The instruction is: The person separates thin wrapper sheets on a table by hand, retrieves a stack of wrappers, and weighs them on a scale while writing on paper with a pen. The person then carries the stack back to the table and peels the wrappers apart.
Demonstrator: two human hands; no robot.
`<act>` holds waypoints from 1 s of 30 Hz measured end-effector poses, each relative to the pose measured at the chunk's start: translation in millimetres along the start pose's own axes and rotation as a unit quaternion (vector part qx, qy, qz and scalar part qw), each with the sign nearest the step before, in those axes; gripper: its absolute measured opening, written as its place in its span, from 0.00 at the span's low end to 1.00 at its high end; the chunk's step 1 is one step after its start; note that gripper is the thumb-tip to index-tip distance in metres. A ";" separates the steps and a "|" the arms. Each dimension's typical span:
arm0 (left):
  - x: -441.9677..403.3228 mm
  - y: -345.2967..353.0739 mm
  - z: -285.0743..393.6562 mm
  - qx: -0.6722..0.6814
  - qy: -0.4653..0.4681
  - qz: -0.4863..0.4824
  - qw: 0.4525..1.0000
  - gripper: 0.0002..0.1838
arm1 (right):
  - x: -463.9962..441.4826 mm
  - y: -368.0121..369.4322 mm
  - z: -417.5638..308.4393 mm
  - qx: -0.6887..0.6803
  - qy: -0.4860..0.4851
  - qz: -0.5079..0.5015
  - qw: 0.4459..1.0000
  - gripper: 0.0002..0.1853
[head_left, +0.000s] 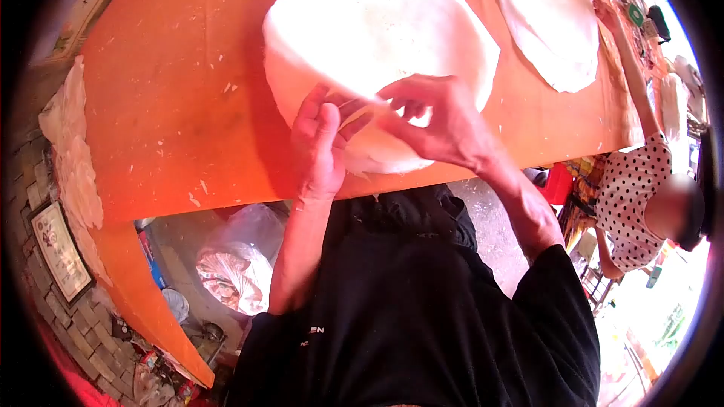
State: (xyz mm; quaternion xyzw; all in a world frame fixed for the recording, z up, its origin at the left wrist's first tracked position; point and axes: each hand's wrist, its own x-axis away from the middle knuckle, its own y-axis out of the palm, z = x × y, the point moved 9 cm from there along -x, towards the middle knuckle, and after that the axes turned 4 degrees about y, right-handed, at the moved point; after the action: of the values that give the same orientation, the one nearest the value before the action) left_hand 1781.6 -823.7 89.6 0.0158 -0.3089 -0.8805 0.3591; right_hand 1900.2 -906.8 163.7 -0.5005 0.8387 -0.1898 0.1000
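White round (385,22) lies spread, upper centre; above, left hand (320,147) half-open, right hand (443,124) narrowed, hold unclear.

Wearer: black short-sleeved top, black lower garment.
Top (445,324): plain dark cloth, soft creases, loose wide sleeve (562,301) on the right; small white lettering (317,330) on the left side of the chest, "EN" legible, second line beneath too small to read. Lower garment (426,215): black, bunched in folds. Forearms bare; left hand (320,143) and right hand (439,120) bare, fingers slender.
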 end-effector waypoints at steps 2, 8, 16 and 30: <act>0.0 1.1 1.4 -0.043 -0.010 0.027 0.999 0.23 | 0.6 -8.1 -2.7 0.026 -0.016 0.044 0.999 0.13; -6.1 12.7 3.8 -0.050 -0.019 -0.030 0.998 0.23 | 4.2 -3.6 6.4 -0.037 0.056 -0.001 0.998 0.10; -4.6 11.5 1.5 0.013 -0.026 -0.029 0.999 0.23 | 11.5 -19.3 -23.2 0.175 -0.111 0.157 0.965 0.13; 30.0 -141.1 19.3 -0.341 0.028 0.224 0.913 0.22 | -46.8 -326.4 -49.9 0.518 -0.234 0.174 0.804 0.03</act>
State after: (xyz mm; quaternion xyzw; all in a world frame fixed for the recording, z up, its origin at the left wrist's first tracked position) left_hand 1666.7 -754.9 32.6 -0.1529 0.0248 -0.8282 0.5386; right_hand 2166.4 -994.1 344.5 -0.2494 0.6399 -0.4524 0.5689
